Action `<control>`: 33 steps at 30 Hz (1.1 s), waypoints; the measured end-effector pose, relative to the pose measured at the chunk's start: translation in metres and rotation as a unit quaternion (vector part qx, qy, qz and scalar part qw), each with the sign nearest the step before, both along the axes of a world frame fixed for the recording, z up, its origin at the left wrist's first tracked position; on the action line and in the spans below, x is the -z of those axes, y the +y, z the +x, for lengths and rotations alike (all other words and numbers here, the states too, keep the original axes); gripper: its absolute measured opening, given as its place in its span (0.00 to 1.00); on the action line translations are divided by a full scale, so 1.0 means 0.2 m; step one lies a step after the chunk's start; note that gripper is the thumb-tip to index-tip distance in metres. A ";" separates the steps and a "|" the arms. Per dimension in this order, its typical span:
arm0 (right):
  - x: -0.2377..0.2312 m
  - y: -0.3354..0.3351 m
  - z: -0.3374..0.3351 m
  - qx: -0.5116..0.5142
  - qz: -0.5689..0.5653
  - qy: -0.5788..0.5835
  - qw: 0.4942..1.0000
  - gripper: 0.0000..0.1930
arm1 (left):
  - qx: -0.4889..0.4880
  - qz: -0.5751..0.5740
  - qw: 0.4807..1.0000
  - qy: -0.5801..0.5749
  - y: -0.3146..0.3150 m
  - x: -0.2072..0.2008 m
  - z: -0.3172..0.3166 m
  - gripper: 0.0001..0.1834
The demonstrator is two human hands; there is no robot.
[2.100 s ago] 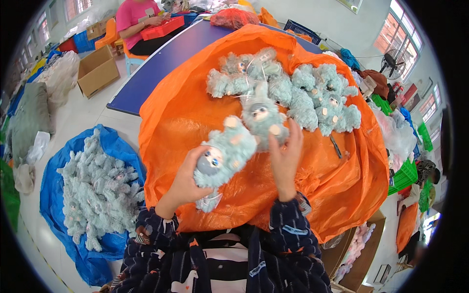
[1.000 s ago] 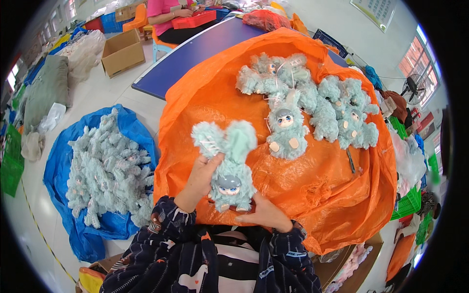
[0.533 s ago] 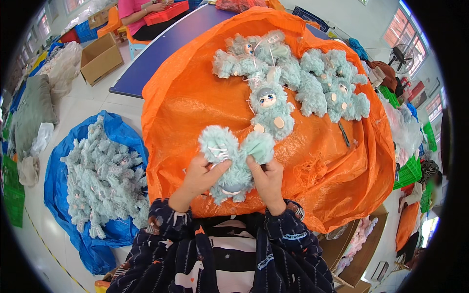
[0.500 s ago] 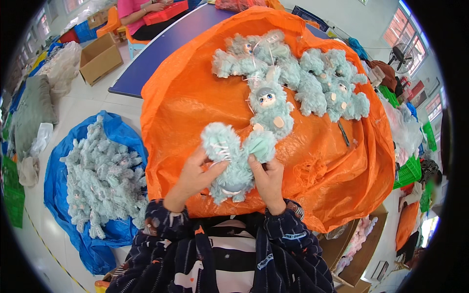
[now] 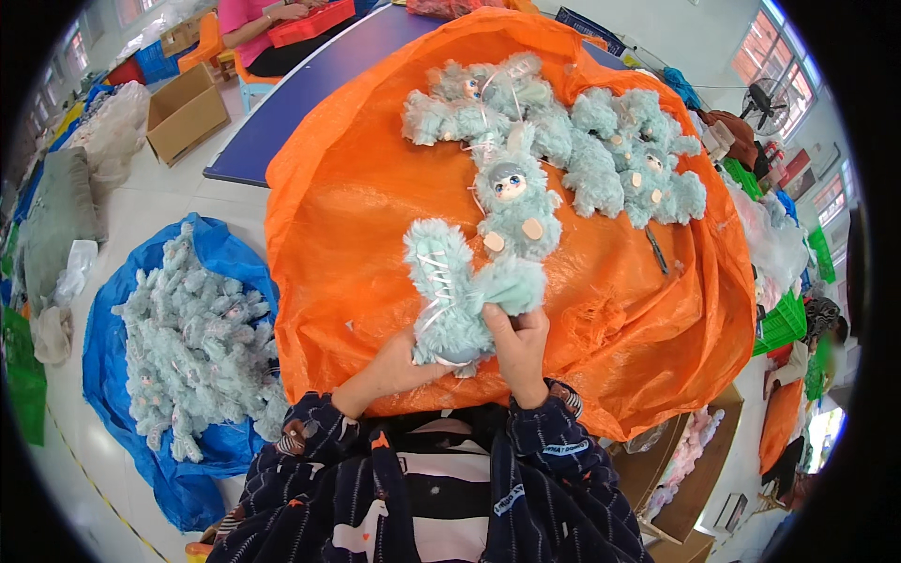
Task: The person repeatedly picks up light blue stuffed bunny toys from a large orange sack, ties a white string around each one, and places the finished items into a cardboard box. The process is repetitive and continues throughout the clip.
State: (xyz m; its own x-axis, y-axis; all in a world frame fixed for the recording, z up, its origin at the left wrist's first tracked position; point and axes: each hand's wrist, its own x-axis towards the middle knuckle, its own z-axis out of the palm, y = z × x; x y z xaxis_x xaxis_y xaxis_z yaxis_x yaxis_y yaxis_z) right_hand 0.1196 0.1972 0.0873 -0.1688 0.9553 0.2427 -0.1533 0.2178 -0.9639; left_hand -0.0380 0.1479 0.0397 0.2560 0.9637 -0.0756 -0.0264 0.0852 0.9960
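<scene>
A pale blue-green plush doll point(image 5: 455, 281) is held upside down to my view, its face end toward me and its long ears pointing away. White lacing runs along its left ear. My left hand point(image 5: 399, 364) grips the doll low on its left side, the fingers partly hidden under the fur. My right hand point(image 5: 518, 342) pinches the base of the right ear between thumb and fingers. Just beyond lies another plush doll point(image 5: 519, 211) on its back, face up, with beige foot pads. Farther back rest several more plush dolls point(image 5: 629, 155) in a heap.
An orange plastic sheet point(image 5: 366, 206) covers the work surface, with a dark slim tool point(image 5: 656, 251) on its right. At left, a blue bag point(image 5: 108, 357) holds many plush pieces point(image 5: 192, 342). A cardboard box point(image 5: 186, 117) and a seated person in pink point(image 5: 246, 23) are beyond the blue table point(image 5: 253, 150).
My left hand has slid down from the laced ear to the doll's lower side. The laced ear now stands more upright and uncovered. My right hand keeps its hold on the other ear.
</scene>
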 end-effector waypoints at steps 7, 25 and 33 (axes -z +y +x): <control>0.00 -0.04 -0.01 0.048 0.103 -0.072 0.991 0.06 | 0.015 0.039 0.999 -0.032 -0.01 0.04 0.03 0.34; -0.38 0.07 0.08 0.000 0.084 -0.221 0.972 0.26 | -0.032 0.228 0.946 0.226 0.04 -0.04 0.08 0.34; -0.29 0.10 0.08 -0.097 0.014 -0.191 0.977 0.10 | -0.001 0.104 0.994 0.044 0.05 0.04 0.08 0.31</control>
State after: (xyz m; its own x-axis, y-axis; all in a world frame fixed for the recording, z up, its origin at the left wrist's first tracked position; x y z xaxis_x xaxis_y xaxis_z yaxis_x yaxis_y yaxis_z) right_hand 0.1347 0.2173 0.1460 -0.4295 0.8902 0.1520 0.1758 0.2476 -0.9528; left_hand -0.0226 0.1576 0.0310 0.2547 0.9614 0.1039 0.0614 -0.1233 0.9905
